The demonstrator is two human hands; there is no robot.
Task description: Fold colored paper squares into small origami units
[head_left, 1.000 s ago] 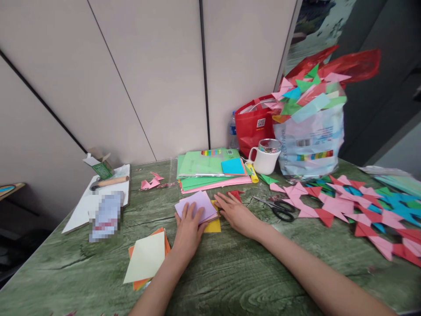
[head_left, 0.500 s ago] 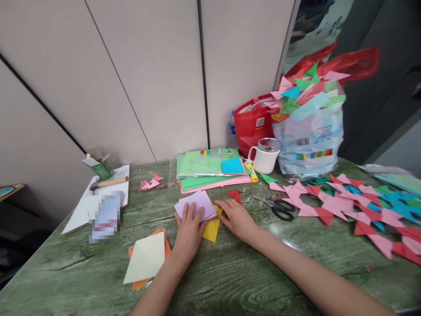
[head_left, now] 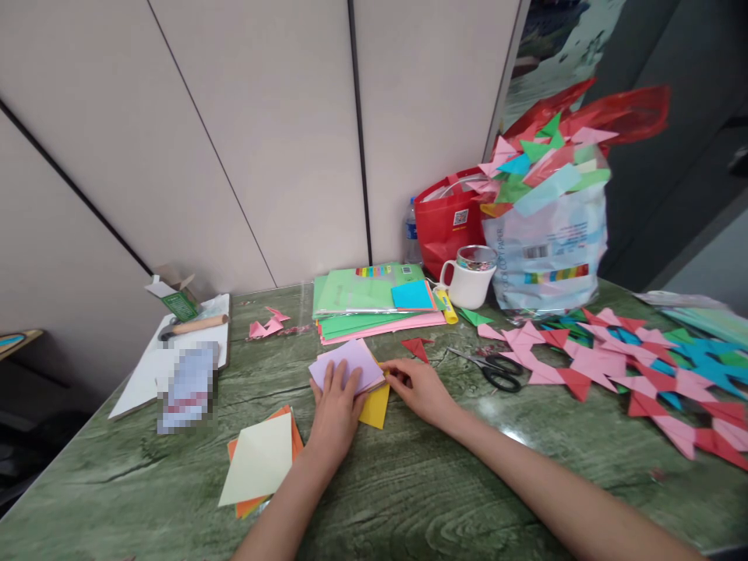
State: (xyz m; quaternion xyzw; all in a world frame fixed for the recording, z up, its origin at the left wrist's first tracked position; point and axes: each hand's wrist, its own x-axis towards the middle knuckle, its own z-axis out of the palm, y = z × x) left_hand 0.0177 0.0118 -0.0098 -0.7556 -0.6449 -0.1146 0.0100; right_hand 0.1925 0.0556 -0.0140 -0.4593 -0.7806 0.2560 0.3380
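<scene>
Green tabletop (head_left: 461, 502): left hand (head_left: 337, 401) spread, right hand (head_left: 421, 391) pinching, both touching one paper stack (head_left: 361, 355).

Green wood-grain table (head_left: 397, 499) is backed by pale panelled wall (head_left: 280, 117), split by dark seams (head_left: 360, 132). Patterned panel (head_left: 599, 47) seen upper right. Light (head_left: 487, 406) reflected on table.

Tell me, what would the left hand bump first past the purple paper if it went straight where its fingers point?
Past the purple paper, the left hand would probably bump the pile of green and pink paper, though depth is unclear.
</scene>
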